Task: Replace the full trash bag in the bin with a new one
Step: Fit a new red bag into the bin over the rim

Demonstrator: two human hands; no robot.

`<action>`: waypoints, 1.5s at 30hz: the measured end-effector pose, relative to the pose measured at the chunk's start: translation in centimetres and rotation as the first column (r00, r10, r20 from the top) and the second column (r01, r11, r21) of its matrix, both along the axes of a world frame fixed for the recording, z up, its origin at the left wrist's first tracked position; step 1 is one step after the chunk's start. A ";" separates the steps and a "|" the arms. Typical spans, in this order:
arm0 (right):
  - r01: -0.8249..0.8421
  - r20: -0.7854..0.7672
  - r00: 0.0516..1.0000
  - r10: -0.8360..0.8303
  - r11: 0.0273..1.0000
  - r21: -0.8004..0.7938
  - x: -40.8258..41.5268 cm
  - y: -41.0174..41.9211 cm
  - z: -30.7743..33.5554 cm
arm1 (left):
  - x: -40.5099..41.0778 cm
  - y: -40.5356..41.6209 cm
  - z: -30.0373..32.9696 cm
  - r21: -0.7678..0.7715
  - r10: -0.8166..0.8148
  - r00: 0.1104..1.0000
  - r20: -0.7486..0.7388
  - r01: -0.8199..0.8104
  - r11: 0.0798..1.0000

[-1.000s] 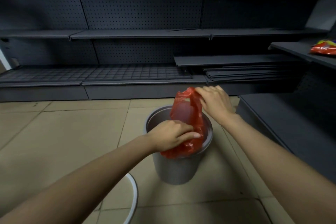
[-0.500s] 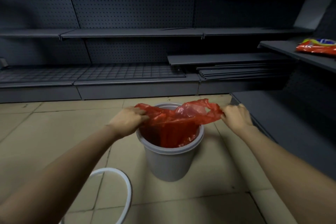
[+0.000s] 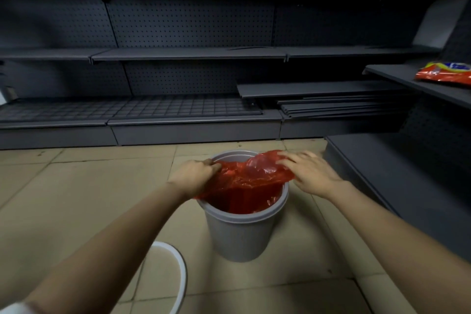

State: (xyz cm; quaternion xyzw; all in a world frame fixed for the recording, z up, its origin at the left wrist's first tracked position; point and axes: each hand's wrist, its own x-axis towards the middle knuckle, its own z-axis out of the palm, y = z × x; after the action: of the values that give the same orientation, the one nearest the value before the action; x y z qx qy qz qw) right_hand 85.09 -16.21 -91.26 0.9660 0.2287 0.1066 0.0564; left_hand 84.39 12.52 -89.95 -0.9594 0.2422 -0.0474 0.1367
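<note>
Head-camera view, looking down at a person bent over a small bin: the left hand, just left of centre, has its fingers curled round the edge of a red trash bag and grips it at the left side of the rim. The right hand, right of centre, lies on top of the bag's bunched plastic with its fingers spread and fairly straight, pressing it down toward the right side of the rim; whether the thumb pinches anything underneath cannot be told. Between the hands the bag stretches across the mouth and hangs down inside the grey bin, with a fold spilling over the rim on the left. The bin stands upright on a beige tiled floor in the lower middle of the frame. A white ring-shaped object lies on the floor at the lower left, partly hidden by the left forearm. Dark grey shelving with pegboard backing fills the upper half, loose shelf boards are stacked on the bottom shelf at right, and a red and yellow packet lies on a shelf at the right edge.
</note>
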 end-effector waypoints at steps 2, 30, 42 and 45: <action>0.027 0.004 1.000 -0.027 1.000 0.014 0.0 0.3 0.0 | 0.1 0.2 -0.1 0.045 -0.003 0.998 0.064 0.000 0.999; 0.055 -0.118 0.992 -0.046 0.996 0.071 -1.8 -1.6 -4.7 | -1.7 7.8 -4.7 -0.422 -0.059 0.997 -0.046 0.035 0.906; -0.067 0.022 0.998 0.063 0.957 0.284 -0.6 2.8 -0.7 | 0.8 0.0 -1.0 -0.487 -0.132 0.981 0.139 0.184 0.854; -0.061 -0.016 0.998 0.067 0.969 0.238 0.0 4.1 -1.3 | 1.4 -1.1 -1.5 -0.462 -0.112 0.992 0.061 0.127 0.878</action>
State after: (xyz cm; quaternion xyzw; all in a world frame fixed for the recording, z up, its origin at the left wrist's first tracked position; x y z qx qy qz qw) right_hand 85.11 -12.16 -92.57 0.9591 0.2461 0.1233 -0.0658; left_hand 85.74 11.42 -91.45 -0.9465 0.2802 -0.1277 -0.0963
